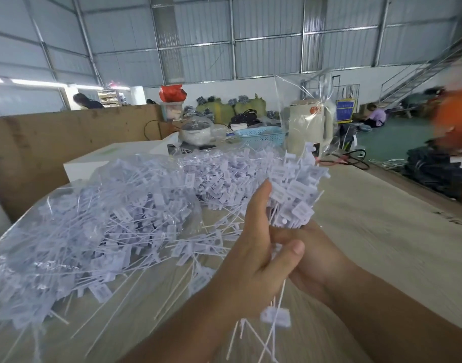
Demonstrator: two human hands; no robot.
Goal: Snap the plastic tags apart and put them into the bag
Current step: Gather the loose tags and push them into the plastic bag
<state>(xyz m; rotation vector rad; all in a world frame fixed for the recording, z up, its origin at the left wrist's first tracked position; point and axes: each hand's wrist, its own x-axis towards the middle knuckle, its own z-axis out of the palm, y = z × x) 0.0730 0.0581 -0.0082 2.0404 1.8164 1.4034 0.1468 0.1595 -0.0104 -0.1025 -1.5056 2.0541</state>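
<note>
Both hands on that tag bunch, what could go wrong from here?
1. The bunch of white plastic tags fans out above the left hand and right hand; loose ones may slip out, as the white tag dangling below the hands suggests.
2. Many loose white tags lie outside the clear plastic bag, near the wooden tabletop's edge; a sweep could knock them off.

Both forearms come in from 6 o'clock and meet at the middle of the view; the left hand stands in front, palm turned toward 3 o'clock, fingers reaching to 12 o'clock, thumb crossing toward 2 o'clock; the right hand lies just behind it toward 3 o'clock, touching it, fingers curled
</note>
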